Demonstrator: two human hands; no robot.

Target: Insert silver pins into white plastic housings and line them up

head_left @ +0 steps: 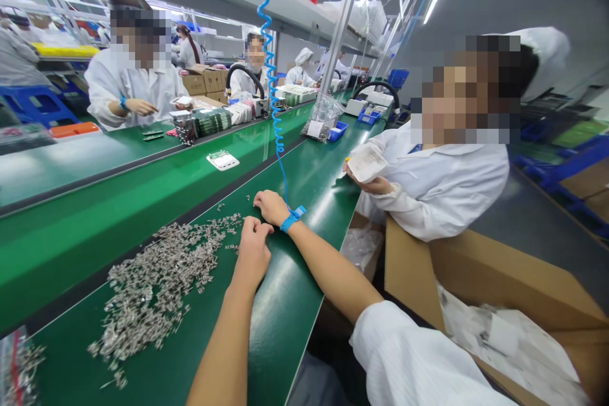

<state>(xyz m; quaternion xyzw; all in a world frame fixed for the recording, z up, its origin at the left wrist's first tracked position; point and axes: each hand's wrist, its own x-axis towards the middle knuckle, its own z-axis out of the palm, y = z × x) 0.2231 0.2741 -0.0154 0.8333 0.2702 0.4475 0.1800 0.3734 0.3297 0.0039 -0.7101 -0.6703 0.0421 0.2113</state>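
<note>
A wide heap of small silvery metal parts (162, 273) is spread over the green bench top (280, 304). Beside its far right end is my left hand (254, 244), its fingers curled and pressed together; whatever they may hold is hidden. Just beyond it, my right hand (271, 208) has its fingertips pinched low over the bench, and nothing large enough to name shows in them. A blue wrist strap (293, 218) circles my right wrist, joined to a coiled blue cord (271, 70). A few loose parts lie near both hands.
A green conveyor belt (118, 203) runs along the left, carrying a white tray (222, 160). At lower left is a plastic bag of parts (21, 368). A co-worker (442, 177) on the right holds a white container (367, 163). An open cardboard box (514, 273) stands at my right.
</note>
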